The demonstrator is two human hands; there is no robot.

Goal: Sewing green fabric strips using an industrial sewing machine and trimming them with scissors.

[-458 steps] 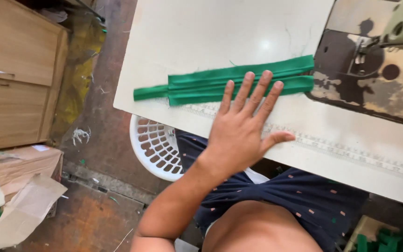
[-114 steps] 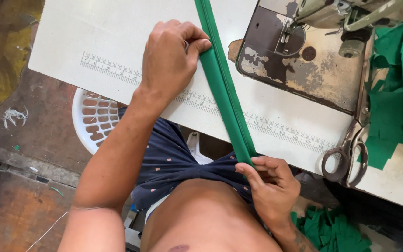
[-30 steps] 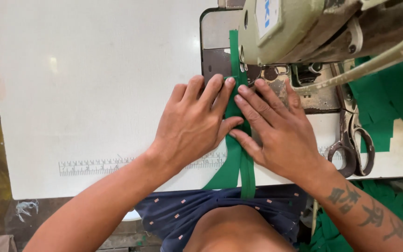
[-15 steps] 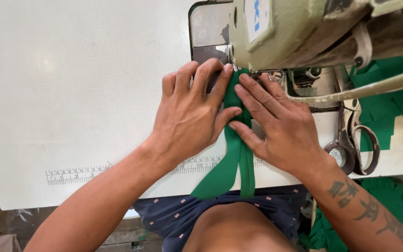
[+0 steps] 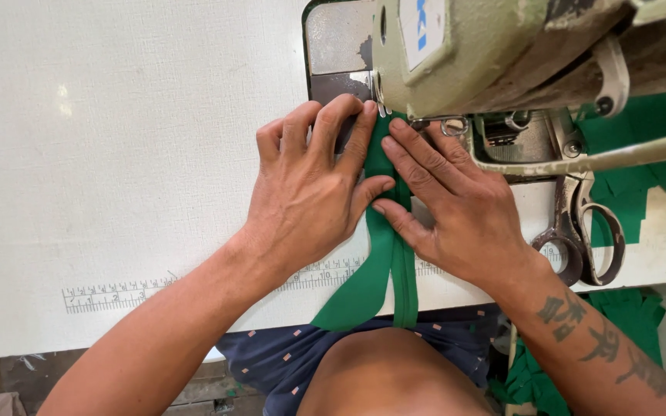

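Both hands now sit a bit closer to the sewing machine (image 5: 502, 54) than half a sec ago.
L hand (image 5: 310, 192) & R hand (image 5: 456, 208) lie flat, fingers spread, nothing gripped, pressing green strip (image 5: 387, 254) between them; its long axis runs from lap toward needle, just beyond fingertips. Scissors (image 5: 580, 239) right of R hand.

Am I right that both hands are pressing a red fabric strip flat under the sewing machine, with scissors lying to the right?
Not quite: the strip is green, not red, as the head view shows. Both hands, left and right, do press it by the sewing machine, scissors to the right.
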